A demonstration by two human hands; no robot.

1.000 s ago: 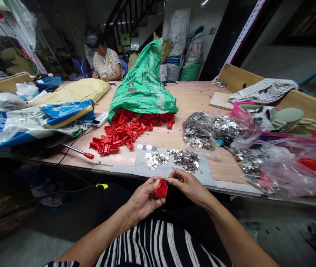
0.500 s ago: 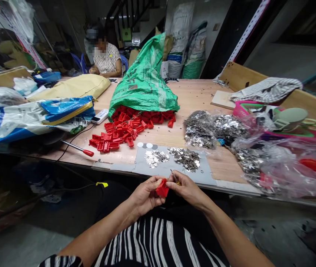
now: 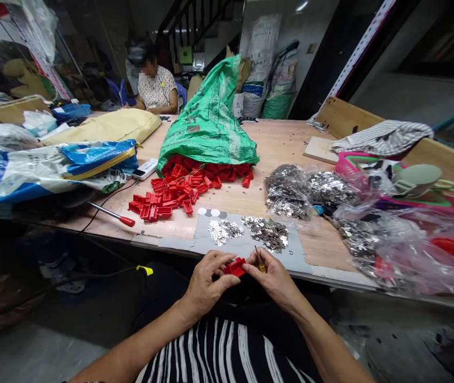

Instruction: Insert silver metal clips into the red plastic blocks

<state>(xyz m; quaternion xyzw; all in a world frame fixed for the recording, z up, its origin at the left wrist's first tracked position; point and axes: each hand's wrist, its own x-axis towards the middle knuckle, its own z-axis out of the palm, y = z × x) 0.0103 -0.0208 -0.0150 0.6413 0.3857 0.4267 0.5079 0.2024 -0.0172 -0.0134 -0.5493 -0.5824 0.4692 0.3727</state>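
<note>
Just off the table's front edge, my left hand (image 3: 213, 277) is closed on a small red plastic box-shaped part (image 3: 235, 267). My right hand (image 3: 269, 272) touches the part's right end with its thumb and also holds a thin-tipped tool with a yellow handle (image 3: 262, 266), its tip pointing up. The exact kind of tool is too small to tell. Beyond my hands, a pile of shiny metal pieces (image 3: 224, 231) and a darker pile of metal pieces (image 3: 269, 234) lie on a grey mat (image 3: 203, 246). Similar red parts (image 3: 163, 199) are heaped at the left.
A green woven sack (image 3: 208, 130) spills red parts at mid-table. Plastic bags of metal pieces (image 3: 290, 189) and a pink basket (image 3: 342, 165) stand right. A red-tipped lever (image 3: 125, 219) juts out left, near a white-blue sack (image 3: 43, 167). A person (image 3: 157, 88) sits across the table.
The red part has turned from upright to lying lengthwise between my hands. My left fingers have shifted over its far side, and the tool in my right hand has moved slightly right.
</note>
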